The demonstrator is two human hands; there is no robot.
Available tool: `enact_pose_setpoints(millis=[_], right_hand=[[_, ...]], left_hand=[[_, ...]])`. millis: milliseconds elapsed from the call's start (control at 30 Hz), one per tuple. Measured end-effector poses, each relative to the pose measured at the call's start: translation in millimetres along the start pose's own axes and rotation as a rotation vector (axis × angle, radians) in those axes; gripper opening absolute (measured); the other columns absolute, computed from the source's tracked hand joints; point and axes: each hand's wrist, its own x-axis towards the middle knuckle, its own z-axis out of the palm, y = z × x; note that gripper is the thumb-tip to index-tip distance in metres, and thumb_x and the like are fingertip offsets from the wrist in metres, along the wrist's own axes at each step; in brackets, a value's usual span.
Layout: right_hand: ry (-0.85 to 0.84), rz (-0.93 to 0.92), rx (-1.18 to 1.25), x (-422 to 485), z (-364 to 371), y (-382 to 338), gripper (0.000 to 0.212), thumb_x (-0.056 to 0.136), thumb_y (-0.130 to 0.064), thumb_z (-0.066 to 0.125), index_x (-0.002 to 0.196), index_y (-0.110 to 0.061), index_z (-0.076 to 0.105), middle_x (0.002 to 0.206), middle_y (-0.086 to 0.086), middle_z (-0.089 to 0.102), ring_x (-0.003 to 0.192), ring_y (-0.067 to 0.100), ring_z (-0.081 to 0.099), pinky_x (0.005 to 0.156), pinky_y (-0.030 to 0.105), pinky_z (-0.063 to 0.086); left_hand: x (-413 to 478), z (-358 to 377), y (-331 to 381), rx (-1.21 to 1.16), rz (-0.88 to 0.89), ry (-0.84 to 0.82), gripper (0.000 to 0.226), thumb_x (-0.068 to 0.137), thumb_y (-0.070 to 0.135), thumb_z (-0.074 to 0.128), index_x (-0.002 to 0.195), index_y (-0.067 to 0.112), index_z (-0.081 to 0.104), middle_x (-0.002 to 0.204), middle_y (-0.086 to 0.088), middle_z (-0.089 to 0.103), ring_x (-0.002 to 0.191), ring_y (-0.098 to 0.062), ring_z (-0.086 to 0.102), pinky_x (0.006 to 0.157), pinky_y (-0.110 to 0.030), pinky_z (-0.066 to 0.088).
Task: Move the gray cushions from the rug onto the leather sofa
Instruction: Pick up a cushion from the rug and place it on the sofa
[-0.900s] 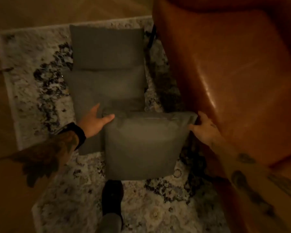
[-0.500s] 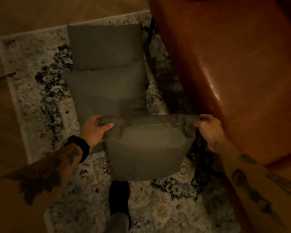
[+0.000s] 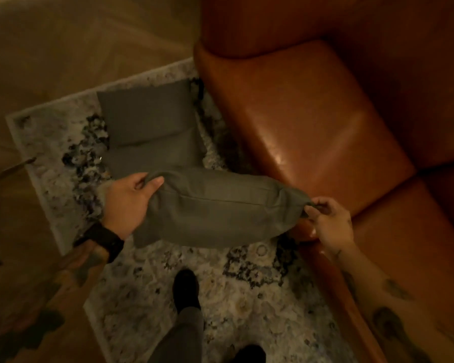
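Observation:
A gray cushion (image 3: 215, 208) hangs in the air above the patterned rug (image 3: 63, 158), held by both top corners. My left hand (image 3: 127, 200) grips its left corner and my right hand (image 3: 328, 221) pinches its right corner, close to the front edge of the brown leather sofa (image 3: 315, 121). Two more gray cushions lie on the rug beyond it: the far cushion (image 3: 147, 111) overlaps the nearer cushion (image 3: 157, 153), whose near part is hidden behind the held one.
Wooden floor (image 3: 63, 43) surrounds the rug on the left and far side. My dark shoes (image 3: 185, 286) stand on the rug below the held cushion. The sofa fills the right side, with a second seat cushion (image 3: 414, 231) nearer to me.
Both hands closed on the near cushion's top corners and lifted it off the rug. It now hangs higher and slightly nearer the sofa. The view has pulled back.

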Motion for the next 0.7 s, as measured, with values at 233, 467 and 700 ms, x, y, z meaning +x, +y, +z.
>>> enact_pose_setpoints(millis=[233,467,700], right_hand=[[0.144,-0.233,0.115,-61.4,-123.6,-93.5,0.009,0.094,-0.018,0.068,0.102,-0.023,0.069,0.103,0.001,0.075,0.090,0.018,0.073,0.074,0.033,0.057],[0.426,-0.367,0.201,-117.9,-286.1,-125.4,0.017,0.094,-0.024,0.069,0.096,-0.040,0.069,0.102,-0.014,0.072,0.087,-0.002,0.069,0.069,0.022,0.058],[0.734,-0.263,0.410,-134.1,-461.3,-37.9,0.016,0.093,-0.014,0.070,0.092,-0.029,0.070,0.103,0.003,0.075,0.089,0.015,0.073,0.063,0.023,0.059]], left_hand=[[-18.1,-24.1,170.7,0.101,0.456,0.063,0.032,0.092,0.038,0.060,0.104,0.012,0.074,0.095,-0.005,0.073,0.087,-0.018,0.066,0.072,-0.031,0.051],[-58.8,50.9,350.7,0.048,0.717,-0.100,0.033,0.089,0.043,0.061,0.105,0.017,0.074,0.096,-0.002,0.073,0.090,-0.018,0.067,0.075,-0.035,0.053],[-146.4,249.5,463.4,0.069,0.879,-0.350,0.033,0.089,0.039,0.064,0.112,0.018,0.072,0.105,0.004,0.070,0.098,-0.015,0.064,0.083,-0.030,0.051]])
